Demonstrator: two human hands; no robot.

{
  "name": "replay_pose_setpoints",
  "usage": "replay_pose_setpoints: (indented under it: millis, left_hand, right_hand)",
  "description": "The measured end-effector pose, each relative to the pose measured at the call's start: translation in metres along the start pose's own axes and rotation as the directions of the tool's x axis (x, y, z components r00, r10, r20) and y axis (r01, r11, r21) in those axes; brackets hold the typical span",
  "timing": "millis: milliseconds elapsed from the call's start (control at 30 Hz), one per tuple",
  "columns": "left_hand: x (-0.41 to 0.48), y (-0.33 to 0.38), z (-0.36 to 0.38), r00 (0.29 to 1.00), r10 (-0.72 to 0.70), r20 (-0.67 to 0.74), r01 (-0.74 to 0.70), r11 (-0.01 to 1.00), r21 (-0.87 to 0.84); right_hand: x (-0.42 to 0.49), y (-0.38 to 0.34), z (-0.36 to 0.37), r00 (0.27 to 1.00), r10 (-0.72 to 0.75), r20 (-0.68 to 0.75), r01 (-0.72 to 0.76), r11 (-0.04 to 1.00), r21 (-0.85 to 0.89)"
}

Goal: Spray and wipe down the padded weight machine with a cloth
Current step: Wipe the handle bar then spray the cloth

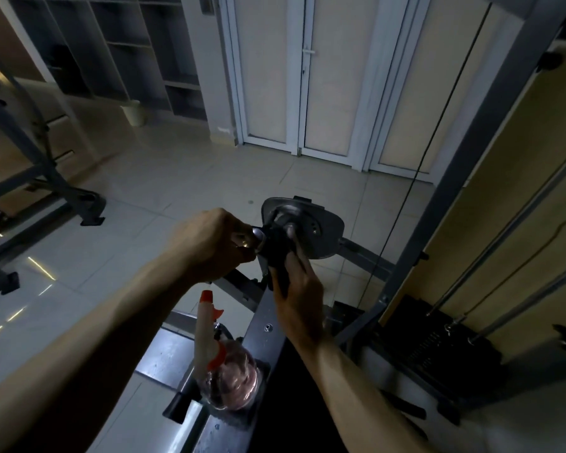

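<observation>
**Cloth on the pivot hub, spray bottle parked on the frame**

L hand (209, 243) is curled tight round a shiny chrome bar end (254, 238), knuckles up. R hand (296, 289) grips a dark cloth (275, 253), fingers wrapped on it and pushing it against the hub of the grey metal pivot plate (324, 223) of the weight machine. The cloth sits between the chrome end and the hub, touching both.

The spray bottle (224, 367), clear w/ a pale head and red-orange trigger and nozzle tip, stands upright on the machine's grey frame (167, 354) just below the L forearm; no hand on it. Beside it to the R runs a black flat part (294, 403); can't tell if it's padding.

Far R: black weight stack (438, 348) w/ chrome guide rods (504, 256) rising from it, a thin black cable (419, 158) running up, and a grey upright post (471, 158).

Room is dim. Floor (177, 178) is pale glossy tile w/ streaks of reflected light at L. White double doors (324, 76) at the back, open shelving (118, 44) to their L, a small pale bin (133, 112) at its foot. Another machine's dark frame (46, 178) stands at far L, well apart.
</observation>
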State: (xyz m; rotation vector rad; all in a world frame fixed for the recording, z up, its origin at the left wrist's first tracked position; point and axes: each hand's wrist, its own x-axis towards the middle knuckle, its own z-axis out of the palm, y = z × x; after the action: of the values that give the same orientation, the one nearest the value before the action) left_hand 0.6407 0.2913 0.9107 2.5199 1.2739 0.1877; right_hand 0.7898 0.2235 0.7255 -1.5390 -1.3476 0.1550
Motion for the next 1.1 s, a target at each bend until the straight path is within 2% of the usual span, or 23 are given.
replay_pose_setpoints:
  millis: [67, 133, 233, 300, 400, 433, 500, 567, 633, 667, 733, 800, 833, 900, 933, 1000, 1067, 1100]
  left_hand:
    - [0.001, -0.002, 0.003, 1.0, -0.017, 0.005, 0.017, 1.0, -0.011]
    - [0.001, -0.003, 0.005, 1.0, -0.026, -0.008, 0.025, 1.0, -0.008]
    - [-0.006, -0.003, 0.004, 1.0, -0.022, -0.017, 0.02, 0.997, -0.069]
    - [-0.013, -0.007, 0.007, 0.999, 0.022, -0.024, -0.026, 0.987, -0.162]
    - [-0.018, -0.013, 0.005, 0.998, 0.04, -0.051, -0.053, 0.961, -0.273]
    - [-0.02, -0.012, 0.003, 0.997, 0.04, -0.059, -0.057, 0.943, -0.327]
    - [-0.021, -0.009, -0.003, 0.989, 0.091, -0.117, -0.134, 0.885, -0.446]
    - [-0.019, -0.006, -0.009, 0.973, 0.174, -0.149, -0.229, 0.771, -0.594]
    - [-0.015, -0.002, -0.013, 0.952, 0.221, -0.213, -0.306, 0.634, -0.71]
    - [-0.012, -0.001, -0.015, 0.94, 0.198, -0.279, -0.342, 0.56, -0.755]
    - [-0.007, -0.006, -0.018, 0.933, 0.031, -0.359, -0.336, 0.433, -0.837]
    - [0.006, -0.025, -0.007, 0.942, -0.159, -0.297, -0.228, 0.347, -0.91]
    - [0.012, -0.04, 0.003, 0.95, -0.23, -0.209, -0.129, 0.32, -0.939]
    - [0.022, -0.068, 0.034, 0.95, -0.314, 0.003, 0.116, 0.344, -0.932]
    - [0.026, -0.078, 0.052, 0.94, -0.328, 0.095, 0.22, 0.37, -0.903]
    - [0.028, -0.082, 0.081, 0.938, -0.279, 0.206, 0.31, 0.409, -0.858]
    - [0.035, -0.075, 0.102, 0.95, -0.197, 0.244, 0.309, 0.456, -0.835]
    - [0.041, -0.07, 0.109, 0.962, -0.148, 0.229, 0.273, 0.518, -0.811]
  right_hand:
    - [0.0, 0.004, 0.005, 0.999, -0.029, -0.037, 0.025, 0.995, -0.095]
    - [-0.005, 0.016, -0.001, 0.999, 0.002, -0.046, -0.012, 0.975, -0.221]
    - [-0.005, 0.036, -0.012, 0.967, 0.227, 0.117, -0.178, 0.928, -0.328]
    - [-0.002, 0.035, -0.023, 0.935, 0.331, 0.127, -0.287, 0.918, -0.273]
    - [0.029, 0.004, -0.046, 0.926, 0.376, 0.023, -0.366, 0.914, -0.174]
    - [0.043, -0.016, -0.055, 0.926, 0.377, 0.024, -0.374, 0.924, -0.079]
    - [0.067, -0.067, -0.072, 0.94, 0.332, 0.078, -0.34, 0.926, 0.166]
    - [0.085, -0.118, -0.083, 0.954, 0.286, 0.087, -0.299, 0.917, 0.264]
    - [0.098, -0.154, -0.085, 0.941, 0.297, 0.165, -0.338, 0.865, 0.371]
    - [0.103, -0.166, -0.086, 0.93, 0.283, 0.237, -0.36, 0.836, 0.414]
    - [0.107, -0.179, -0.084, 0.922, 0.228, 0.314, -0.351, 0.835, 0.424]
    - [0.102, -0.167, -0.083, 0.934, 0.22, 0.282, -0.312, 0.887, 0.342]
    - [0.096, -0.153, -0.08, 0.938, 0.242, 0.247, -0.301, 0.923, 0.239]
    - [0.077, -0.115, -0.074, 0.909, 0.354, 0.221, -0.358, 0.933, -0.022]
    - [0.066, -0.095, -0.07, 0.87, 0.428, 0.245, -0.405, 0.904, -0.139]
    - [0.047, -0.064, -0.061, 0.794, 0.515, 0.323, -0.446, 0.854, -0.267]
    - [0.034, -0.044, -0.05, 0.74, 0.521, 0.426, -0.401, 0.85, -0.342]
    - [0.03, -0.037, -0.044, 0.723, 0.512, 0.464, -0.347, 0.85, -0.396]
